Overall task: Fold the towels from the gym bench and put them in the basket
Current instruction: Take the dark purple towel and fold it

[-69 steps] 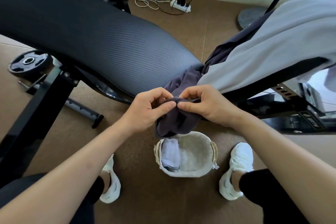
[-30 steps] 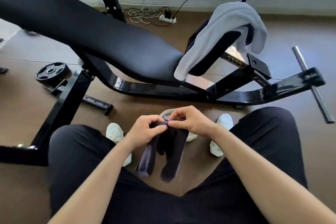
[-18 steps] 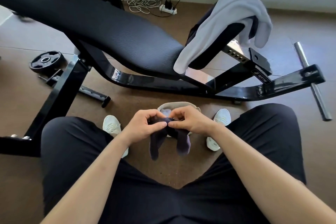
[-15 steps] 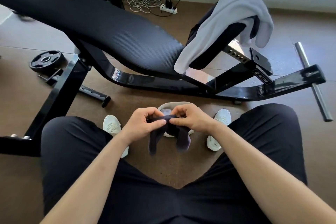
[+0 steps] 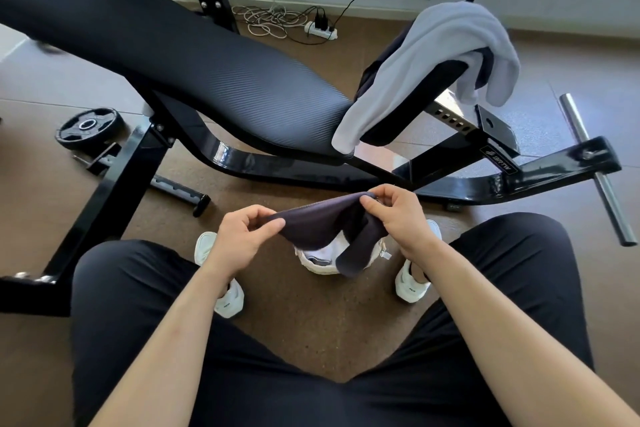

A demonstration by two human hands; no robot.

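Above the floor between the person's knees, a small dark charcoal cloth towel (image 5: 318,224) is stretched between two bare hands. The left hand (image 5: 242,237) pinches one corner between thumb and forefinger, closed tight on the fabric. The right hand (image 5: 398,218) pinches the opposite end the same way, slightly higher. Between the two grips the top edge runs nearly taut, while a loose flap hangs down from beside the right hand.

Directly below the towel sits a small pale fabric basket (image 5: 323,262) on the brown floor, between two white shoes; something light lies inside, partly hidden.

To fold well, the hands would likely pull the edge straight, let the hanging flap fall flat, then bring corner to corner evenly before lowering.

Beyond, a pale grey terry towel (image 5: 426,59) lies draped over the raised end of the black padded gym bench (image 5: 194,59), with a darker cloth apparently beneath it, well apart from both hands.
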